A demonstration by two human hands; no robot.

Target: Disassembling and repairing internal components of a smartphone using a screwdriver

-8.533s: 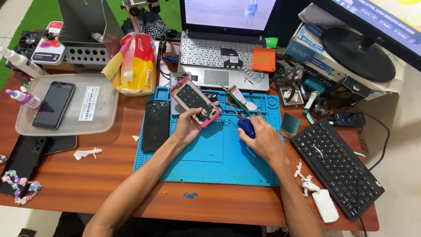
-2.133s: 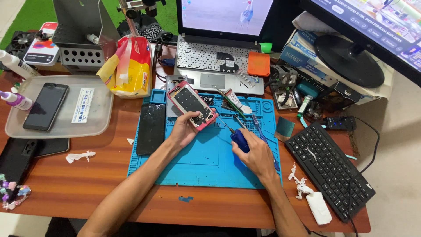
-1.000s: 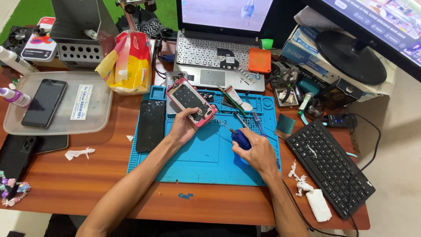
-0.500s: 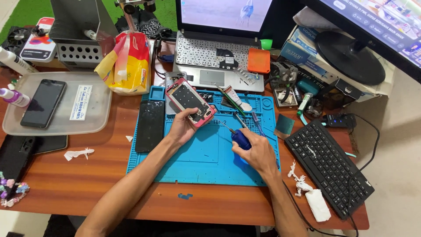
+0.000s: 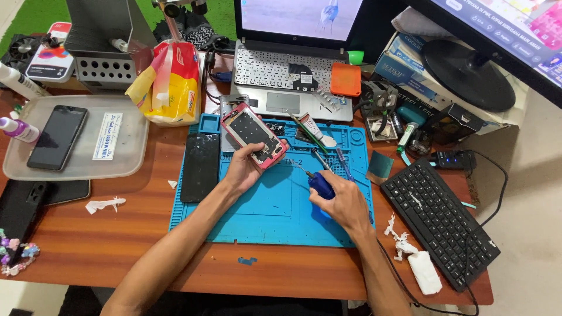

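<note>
1. Pink-framed and opened up, the phone [image 5: 253, 138] lies with its back cover off and its dark insides facing up, at the top edge of the blue work mat [image 5: 257, 216], overhanging toward the laptop [image 5: 293, 82].
2. The left hand [image 5: 243, 171] clamps the phone's lower end, fingers curled under the frame and thumb on its edge; that keeps the body tilted and steady for tool work.
3. The right hand [image 5: 345, 202] is closed around a blue-handled screwdriver [image 5: 319, 182], the thin shaft pointing up and left toward the phone. The tip seems to stop just short of the frame, though it is too fine to be sure.
4. A black screen panel [image 5: 200, 167] lies flat on the mat's left edge, near the left forearm and out of the way.
5. Loose tools and a small tube [image 5: 313, 130] lie along the mat's top right, within reach of the right hand.
6. Another dark phone [image 5: 57, 137] rests in a clear tray [image 5: 126, 158] well to the left; a black keyboard [image 5: 439, 219] sits to the right.
7. Against the picture from half a second ago, little differs: both hands keep their grips, and the phone and screwdriver sit in about the same places.
</note>
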